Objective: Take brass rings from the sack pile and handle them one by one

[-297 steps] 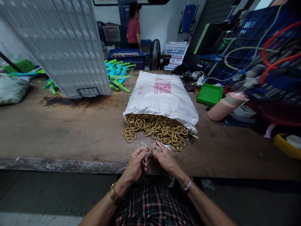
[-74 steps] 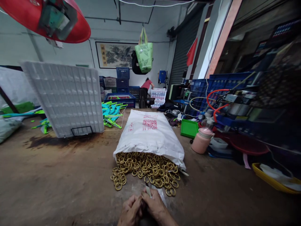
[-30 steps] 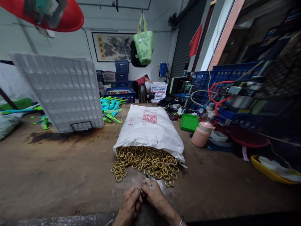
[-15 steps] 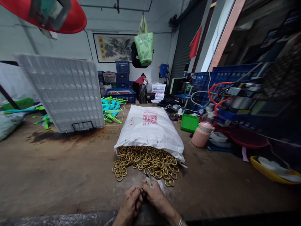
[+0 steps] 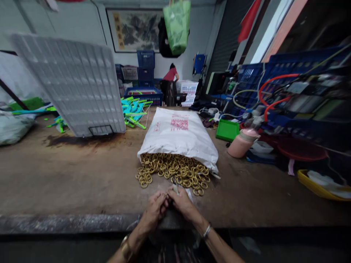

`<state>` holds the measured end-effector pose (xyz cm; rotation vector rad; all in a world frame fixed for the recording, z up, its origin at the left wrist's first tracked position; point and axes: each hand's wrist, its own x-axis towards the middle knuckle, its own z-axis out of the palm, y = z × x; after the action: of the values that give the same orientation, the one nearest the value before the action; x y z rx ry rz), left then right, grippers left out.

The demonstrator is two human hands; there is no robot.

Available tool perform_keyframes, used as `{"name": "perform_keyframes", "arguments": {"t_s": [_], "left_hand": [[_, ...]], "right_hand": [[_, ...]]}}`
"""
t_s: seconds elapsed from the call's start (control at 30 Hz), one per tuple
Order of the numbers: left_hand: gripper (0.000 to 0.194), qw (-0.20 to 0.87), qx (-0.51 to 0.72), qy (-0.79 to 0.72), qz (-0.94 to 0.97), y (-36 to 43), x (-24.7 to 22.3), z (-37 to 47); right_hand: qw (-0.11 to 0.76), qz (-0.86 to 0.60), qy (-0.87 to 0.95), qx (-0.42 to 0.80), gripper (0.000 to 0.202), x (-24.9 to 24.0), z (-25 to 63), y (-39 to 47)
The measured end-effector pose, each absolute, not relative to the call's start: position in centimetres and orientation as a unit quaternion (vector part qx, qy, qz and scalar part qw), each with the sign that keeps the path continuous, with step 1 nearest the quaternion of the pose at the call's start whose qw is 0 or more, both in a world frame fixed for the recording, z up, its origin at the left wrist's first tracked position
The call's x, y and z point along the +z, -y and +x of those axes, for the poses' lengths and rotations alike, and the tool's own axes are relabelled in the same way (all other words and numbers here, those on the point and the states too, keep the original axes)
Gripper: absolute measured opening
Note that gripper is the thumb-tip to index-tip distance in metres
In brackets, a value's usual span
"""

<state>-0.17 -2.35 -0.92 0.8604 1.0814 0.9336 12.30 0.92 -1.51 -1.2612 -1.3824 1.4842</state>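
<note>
My left hand [image 5: 157, 206] is closed in a pinch near the table's front edge, with a small bit of a gold ring [image 5: 166, 194] showing at its fingertips. Close against it, my right hand [image 5: 181, 201] is closed around a small knife-like tool [image 5: 175, 188] with a pale body and a dark tip, pointing up and away from me. Its fingertips meet those of the left hand at the ring. Just beyond both hands, a heap of gold rings [image 5: 175, 170] spills from the open mouth of a white sack [image 5: 181, 137] with red print. Clear plastic [image 5: 189, 193] lies beside the right hand.
A ribbed white plastic panel [image 5: 82, 87] stands at left, before green and blue plastic pieces [image 5: 134, 111]. At right are a green tray [image 5: 227, 130], a pink bottle [image 5: 242, 143] and a yellow basin [image 5: 323, 186]. A person [image 5: 169, 78] bends over white crates at the back.
The view has tipped downward, so the scene sits higher and more of my forearms and the table's front edge show. Both hands stay together at the ring.
</note>
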Motion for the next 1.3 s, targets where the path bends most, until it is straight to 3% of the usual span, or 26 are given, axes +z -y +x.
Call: {"name": "perform_keyframes", "arguments": {"t_s": [0.17, 0.3, 0.57, 0.73, 0.97, 1.1, 1.3], "left_hand": [[0.037, 0.677, 0.440, -0.451, 0.381, 2.9, 0.6, -0.2], [0.035, 0.670, 0.448, -0.450, 0.385, 3.2, 1.0, -0.1], [0.037, 0.627, 0.442, -0.476, 0.432, 3.4, 1.7, -0.1], [0.038, 0.620, 0.442, -0.483, 0.433, 3.5, 1.7, 0.1], [0.038, 0.604, 0.451, -0.481, 0.447, 3.5, 1.0, -0.1], [0.038, 0.571, 0.445, -0.480, 0.495, 4.4, 1.6, -0.3], [0.040, 0.677, 0.430, -0.420, 0.425, 5.0, 3.8, 0.3]], "right_hand": [[0.374, -0.497, 0.556, 0.552, 0.024, 0.3, 12.9, -0.6], [0.364, -0.539, 0.618, 0.442, 0.024, 0.7, 13.8, -0.3], [0.264, -0.486, 0.791, 0.262, 0.021, -0.2, 13.9, 1.4], [0.234, -0.510, 0.795, 0.230, 0.030, 0.1, 13.9, 1.6], [0.226, -0.493, 0.802, 0.251, 0.028, -0.1, 13.8, 1.5], [0.178, -0.502, 0.805, 0.261, 0.024, -0.1, 14.0, 1.2], [0.118, -0.598, 0.775, 0.167, 0.022, -0.2, 13.5, -0.5]]}}
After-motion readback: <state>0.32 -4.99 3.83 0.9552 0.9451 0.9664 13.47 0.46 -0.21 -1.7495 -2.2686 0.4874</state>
